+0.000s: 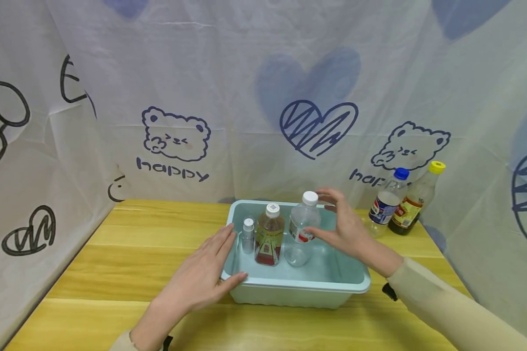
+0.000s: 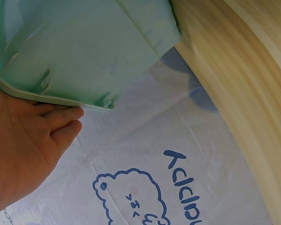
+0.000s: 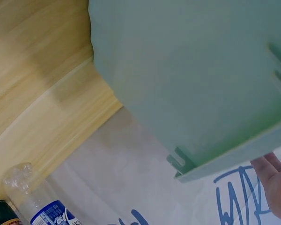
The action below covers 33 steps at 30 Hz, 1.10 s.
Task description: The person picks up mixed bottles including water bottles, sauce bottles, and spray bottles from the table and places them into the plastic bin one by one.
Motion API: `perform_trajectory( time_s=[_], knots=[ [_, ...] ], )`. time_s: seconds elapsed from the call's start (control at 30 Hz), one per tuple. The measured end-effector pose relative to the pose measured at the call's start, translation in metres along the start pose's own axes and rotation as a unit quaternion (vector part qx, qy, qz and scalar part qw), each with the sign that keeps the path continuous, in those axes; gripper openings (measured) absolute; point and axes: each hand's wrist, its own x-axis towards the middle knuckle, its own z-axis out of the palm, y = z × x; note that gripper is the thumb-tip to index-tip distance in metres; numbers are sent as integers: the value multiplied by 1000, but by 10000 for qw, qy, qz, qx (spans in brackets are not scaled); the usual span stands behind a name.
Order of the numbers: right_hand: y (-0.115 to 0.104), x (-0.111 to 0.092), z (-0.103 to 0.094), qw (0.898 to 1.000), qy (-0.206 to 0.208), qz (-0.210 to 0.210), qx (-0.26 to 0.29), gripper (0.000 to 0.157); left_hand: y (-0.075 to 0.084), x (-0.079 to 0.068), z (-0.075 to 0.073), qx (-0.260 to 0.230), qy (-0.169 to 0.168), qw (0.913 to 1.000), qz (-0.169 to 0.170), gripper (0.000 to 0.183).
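My left hand (image 1: 202, 275) rests along the left rim of a light blue plastic bin (image 1: 298, 282), its fingers straight and its thumb at the front edge. In the left wrist view, its fingers lie against the outside of that rim. Over the bin, my right hand (image 1: 351, 229) is spread beside a clear plastic bottle (image 1: 299, 251) with a white cap. The thumb overlaps the bottle's label, while the fingertips stay to the right of the cap. Also upright in the bin are a bottle of reddish-brown drink (image 1: 269, 241) and a small clear bottle (image 1: 248, 238).
On the wooden table (image 1: 158, 253), right of the bin, stand a blue-capped bottle (image 1: 384, 207) and a yellow-capped bottle (image 1: 413, 204) with dark liquid. A printed white curtain (image 1: 237, 122) hangs behind and along the sides.
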Motion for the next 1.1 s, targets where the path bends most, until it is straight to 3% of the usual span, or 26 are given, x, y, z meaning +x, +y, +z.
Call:
perform_trajectory(
  time_s=[0.37, 0.57, 1.1],
  knots=[
    [-3, -9, -17, 9969, 782, 70, -103, 99, 0, 0, -1, -23, -44, 10000, -15, 92],
    [0, -16, -23, 9925, 1175, 336, -86, 95, 0, 0, 0, -9, -6, 10000, -15, 91],
    [30, -29, -34, 9697, 2337, 642, -299, 85, 0, 0, 1, 24, 37, 10000, -6, 90]
  ],
)
